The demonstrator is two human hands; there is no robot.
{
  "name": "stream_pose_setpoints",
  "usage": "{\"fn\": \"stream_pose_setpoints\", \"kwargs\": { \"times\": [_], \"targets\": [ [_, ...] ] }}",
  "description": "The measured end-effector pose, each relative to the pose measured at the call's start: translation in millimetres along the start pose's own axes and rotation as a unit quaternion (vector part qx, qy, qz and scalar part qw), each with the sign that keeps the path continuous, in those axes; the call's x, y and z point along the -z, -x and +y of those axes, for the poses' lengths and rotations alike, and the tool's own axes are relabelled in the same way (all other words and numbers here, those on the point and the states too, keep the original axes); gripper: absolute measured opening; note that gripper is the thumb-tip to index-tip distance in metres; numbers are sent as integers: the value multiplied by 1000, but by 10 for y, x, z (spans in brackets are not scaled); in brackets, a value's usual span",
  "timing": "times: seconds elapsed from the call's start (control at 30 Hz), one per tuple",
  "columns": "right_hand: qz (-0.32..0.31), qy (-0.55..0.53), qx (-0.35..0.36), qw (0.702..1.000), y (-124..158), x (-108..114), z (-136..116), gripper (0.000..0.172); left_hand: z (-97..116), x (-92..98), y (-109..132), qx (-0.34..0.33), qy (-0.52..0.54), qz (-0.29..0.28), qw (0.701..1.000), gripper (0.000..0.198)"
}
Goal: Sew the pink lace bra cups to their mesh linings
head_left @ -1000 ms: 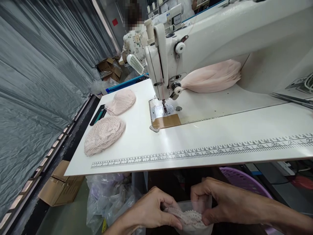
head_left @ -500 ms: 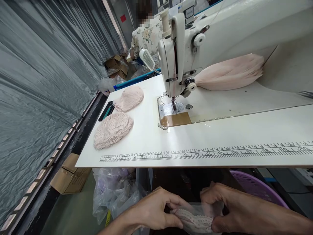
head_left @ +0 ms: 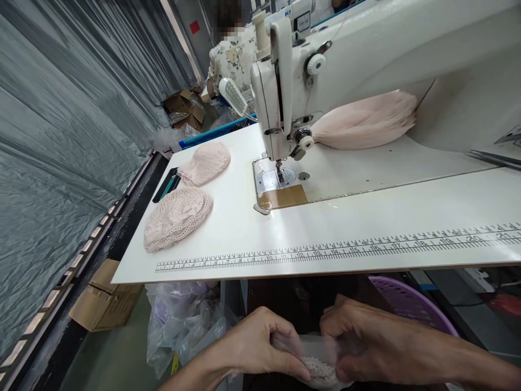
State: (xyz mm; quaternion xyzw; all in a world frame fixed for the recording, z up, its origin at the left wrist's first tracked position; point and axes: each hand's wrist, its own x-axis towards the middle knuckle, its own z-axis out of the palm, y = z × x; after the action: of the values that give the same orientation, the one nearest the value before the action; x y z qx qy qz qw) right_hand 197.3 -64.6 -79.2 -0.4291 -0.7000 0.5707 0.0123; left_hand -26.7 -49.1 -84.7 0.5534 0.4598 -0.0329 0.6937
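Low in front of the table edge, my left hand [head_left: 266, 345] and my right hand [head_left: 362, 339] grip a pale pink lace piece [head_left: 319, 373] from either side, fingers curled around it. Its scalloped, holed edge shows between my thumbs. A thin see-through layer lies above the lace; whether it is sheer fabric or plastic, I cannot tell. On the table [head_left: 236, 228], a stack of pale pink lace pieces [head_left: 177, 220] lies at the left, with a second pink lace pile [head_left: 207, 163] behind it.
A sewing machine [head_left: 272, 103] stands on the table, with a bundle of pink fabric [head_left: 366, 122] under its arm. Scissors [head_left: 494, 158] lie at the right. Below are plastic bags [head_left: 179, 320], a cardboard box [head_left: 103, 298] and a purple basket [head_left: 415, 304]. A person [head_left: 232, 60] sits beyond.
My hands have drawn slightly closer together, and less of the lace shows between them. The whole view has shifted a little, bringing more of the scissors into sight.
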Motion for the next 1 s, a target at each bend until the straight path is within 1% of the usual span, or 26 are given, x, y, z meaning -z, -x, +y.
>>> {"fn": "stream_pose_setpoints", "kwargs": {
  "times": [0.1,0.2,0.33,0.43,0.53,0.63,0.7,0.73,0.77,0.87,0.93,1.0],
  "targets": [
    [-1,11,14,1000,-6,0,-48,10,62,-29,-11,-22,-1,-30,999,48],
    [-6,20,19,1000,25,44,-77,9,91,-72,-52,-22,22,-52,998,47],
    [-29,29,-1,999,77,89,-34,16,48,-69,-69,29,58,-50,997,41],
    [-15,27,-1,1000,82,39,50,19,1,-37,-45,59,71,-39,995,40],
    [11,0,16,1000,66,-46,128,21,-30,-19,-18,70,78,-32,994,38],
    [19,-38,26,999,49,-97,183,21,-46,-8,7,67,70,-25,995,38],
    [20,-55,37,998,38,-108,216,17,-49,2,26,60,53,-23,996,37],
    [15,-67,46,997,30,-110,234,14,-49,8,36,56,45,-26,997,36],
    [1,-83,57,995,20,-111,254,16,-49,13,44,52,39,-33,997,35],
    [-52,-137,95,985,-23,-120,315,35,-39,13,57,32,38,-61,997,32],
    [-78,-162,109,978,-55,-131,348,42,-24,3,51,25,40,-72,996,34],
    [-90,-176,113,974,-81,-141,367,46,-4,-7,40,24,34,-75,996,36]
  ]
}}
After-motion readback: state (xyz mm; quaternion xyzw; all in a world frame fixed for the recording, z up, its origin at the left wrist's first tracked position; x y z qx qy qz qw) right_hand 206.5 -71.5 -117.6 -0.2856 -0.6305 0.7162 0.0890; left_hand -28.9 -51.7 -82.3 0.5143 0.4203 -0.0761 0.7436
